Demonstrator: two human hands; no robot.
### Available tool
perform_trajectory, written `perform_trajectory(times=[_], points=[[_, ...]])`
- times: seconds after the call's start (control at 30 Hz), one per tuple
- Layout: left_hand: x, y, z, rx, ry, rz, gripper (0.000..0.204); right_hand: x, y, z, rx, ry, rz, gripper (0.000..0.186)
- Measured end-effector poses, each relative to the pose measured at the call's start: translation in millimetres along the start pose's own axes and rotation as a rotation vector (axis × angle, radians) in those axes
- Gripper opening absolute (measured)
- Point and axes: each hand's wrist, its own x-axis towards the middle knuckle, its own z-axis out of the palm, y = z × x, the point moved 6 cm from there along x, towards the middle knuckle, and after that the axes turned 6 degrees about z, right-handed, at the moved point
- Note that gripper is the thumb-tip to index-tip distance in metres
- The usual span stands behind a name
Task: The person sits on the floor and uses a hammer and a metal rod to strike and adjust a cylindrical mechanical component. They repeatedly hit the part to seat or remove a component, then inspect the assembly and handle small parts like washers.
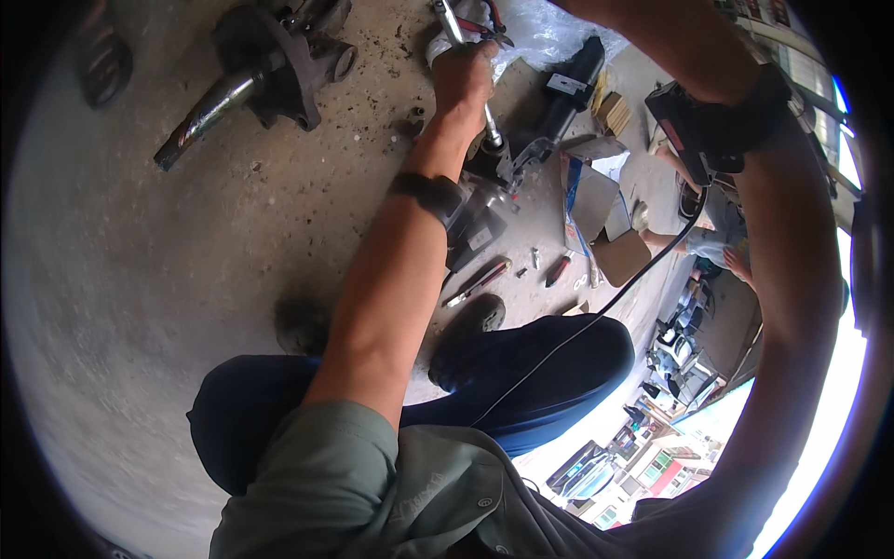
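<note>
My left hand (465, 79) is wrapped round the handle of a long shiny socket wrench (450, 22). Its lower end sits on a dark metal bracket (491, 166) lying on the floor. Beside that bracket lies a black cylinder, like a shock absorber (565, 101), with a white label. My right forearm (666, 42) arches across the upper right and runs out at the top edge; the right hand itself is beyond the picture. Red-handled pliers (497, 20) rest near the wrench, by clear plastic wrapping (554, 33).
At upper left lies a dark cast metal part (270, 79) with a shiny shaft. A red-handled tool (480, 282) and a short red tool (559, 270) lie before my knees. An open cardboard box (596, 205) stands right of the bracket. Another person (717, 244) sits farther right.
</note>
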Motion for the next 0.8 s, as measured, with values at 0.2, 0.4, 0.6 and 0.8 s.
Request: perform_trajectory(times=[0.2,0.4,0.6,0.8], points=[[-18.3,-25.3,16.9,0.013,-0.062,-0.063,0.014,-18.8,29.5,23.6,-0.21,-0.221,0.038,0.022],[18.9,-5.7,-19.7,-0.133,-0.011,-0.021,0.013,1.7,23.7,16.0,0.121,0.048,0.1,0.037],[-4.5,-15.2,0.5,-0.071,0.011,-0.013,0.013,-3.8,22.6,4.3,-0.179,0.018,-0.155,0.016],[-3.1,-13.0,-2.0,-0.082,-0.046,-0.051,0.019,-1.8,12.5,20.9,0.063,0.02,0.01,0.026]])
